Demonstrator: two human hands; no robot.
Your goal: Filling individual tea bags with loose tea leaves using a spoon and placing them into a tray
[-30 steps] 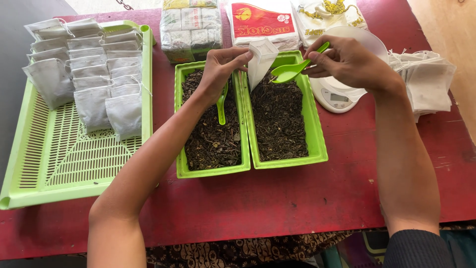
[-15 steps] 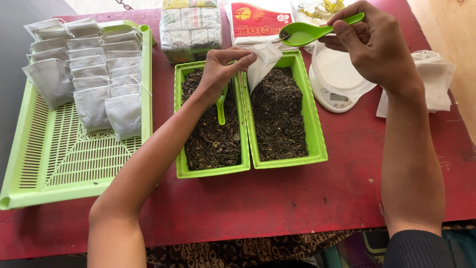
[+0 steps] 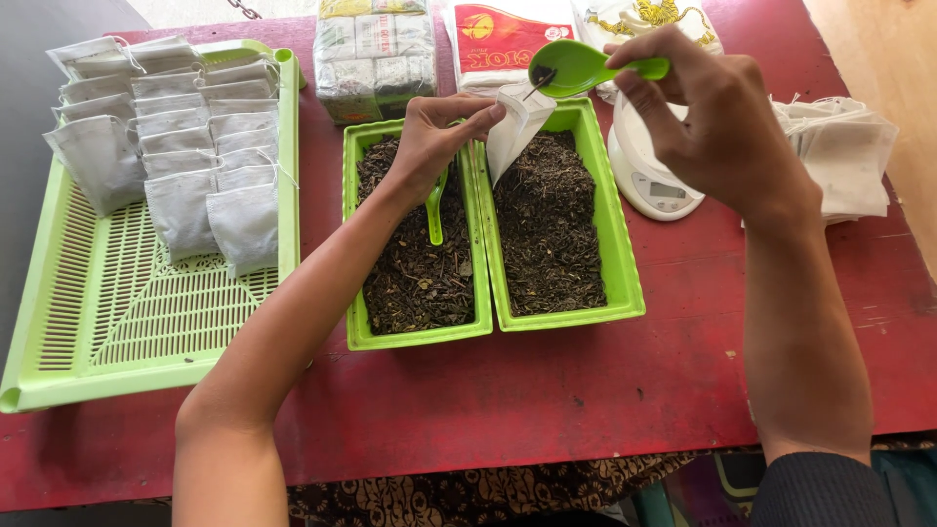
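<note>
— Green scoop (image 3: 576,66) sits tipped in the right hand (image 3: 717,127), why?
— Its lip meets the white bag (image 3: 514,127), which the left hand (image 3: 434,141) pinches open over the right-side tray (image 3: 625,283), so spilled leaves land inside.

Two bare forearms extend over a worktable. The left hand (image 3: 429,146) wears no glove or ring; the right hand (image 3: 717,122) likewise. A dark ribbed knit sleeve (image 3: 820,488) covers the right upper arm.
</note>
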